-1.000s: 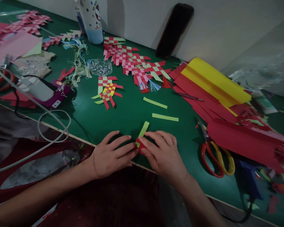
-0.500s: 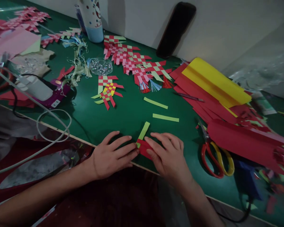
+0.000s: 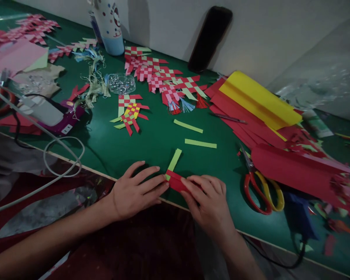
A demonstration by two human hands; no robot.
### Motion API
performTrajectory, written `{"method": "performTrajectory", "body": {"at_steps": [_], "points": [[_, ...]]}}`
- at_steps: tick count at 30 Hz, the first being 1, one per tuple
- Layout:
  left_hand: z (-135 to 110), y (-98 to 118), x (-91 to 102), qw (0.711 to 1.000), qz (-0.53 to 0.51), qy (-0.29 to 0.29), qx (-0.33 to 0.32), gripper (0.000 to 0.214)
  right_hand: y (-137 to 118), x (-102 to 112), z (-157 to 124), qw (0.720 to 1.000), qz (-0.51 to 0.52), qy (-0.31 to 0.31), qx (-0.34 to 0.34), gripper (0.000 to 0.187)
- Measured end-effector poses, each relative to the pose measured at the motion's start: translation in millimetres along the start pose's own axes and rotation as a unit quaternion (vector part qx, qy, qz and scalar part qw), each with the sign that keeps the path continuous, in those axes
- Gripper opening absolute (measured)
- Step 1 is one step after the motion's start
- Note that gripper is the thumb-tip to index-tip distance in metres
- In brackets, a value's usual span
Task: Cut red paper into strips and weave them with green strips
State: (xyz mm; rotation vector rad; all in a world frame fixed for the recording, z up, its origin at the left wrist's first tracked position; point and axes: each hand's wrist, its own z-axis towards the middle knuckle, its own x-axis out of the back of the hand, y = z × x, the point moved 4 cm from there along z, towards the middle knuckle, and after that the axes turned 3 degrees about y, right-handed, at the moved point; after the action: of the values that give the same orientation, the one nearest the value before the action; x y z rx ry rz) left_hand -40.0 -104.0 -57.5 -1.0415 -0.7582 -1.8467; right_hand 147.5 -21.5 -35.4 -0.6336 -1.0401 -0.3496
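A red paper strip (image 3: 176,183) lies near the table's front edge, with a lime green paper strip (image 3: 175,158) standing out from its left end. My left hand (image 3: 138,186) holds that left end down with its lower fingertips. Its other fingers are spread over the table, and its thumb is mostly hidden. My right hand (image 3: 208,196) grips the right end between thumb and curled fingers, covering that part. Beyond the hands lie two loose lime green strips, an upper strip (image 3: 188,126) and a lower strip (image 3: 200,143).
Scissors (image 3: 258,190) lie right of my right hand, beside red paper sheets (image 3: 291,171) and yellow paper (image 3: 259,99). Woven paper fish (image 3: 131,111) sit further back, near a tray of beads (image 3: 121,83). A phone (image 3: 210,39) leans on the wall. A white cable (image 3: 62,142) crosses the left edge.
My right fingers have shifted back along the red strip, so more of its upper side shows. My left hand stays at the left end. The whole view has shifted slightly.
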Motion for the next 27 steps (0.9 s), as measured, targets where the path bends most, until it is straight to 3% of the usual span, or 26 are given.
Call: {"method": "performTrajectory", "body": {"at_steps": [4, 17, 27], "points": [[0, 0, 0.6, 1.000, -0.001, 0.006, 0.002, 0.036, -1, 2, 2, 1.000, -0.017, 0.011, -0.004, 0.025], [3, 1, 2.7, 1.000, -0.014, 0.012, 0.005, 0.036, -6, 3, 3, 1.000, 0.001, 0.027, -0.003, 0.013], [10, 2, 2.6, 0.998, -0.028, -0.043, -0.020, 0.029, 3, 9, 0, 0.999, -0.008, 0.033, -0.018, 0.017]]}}
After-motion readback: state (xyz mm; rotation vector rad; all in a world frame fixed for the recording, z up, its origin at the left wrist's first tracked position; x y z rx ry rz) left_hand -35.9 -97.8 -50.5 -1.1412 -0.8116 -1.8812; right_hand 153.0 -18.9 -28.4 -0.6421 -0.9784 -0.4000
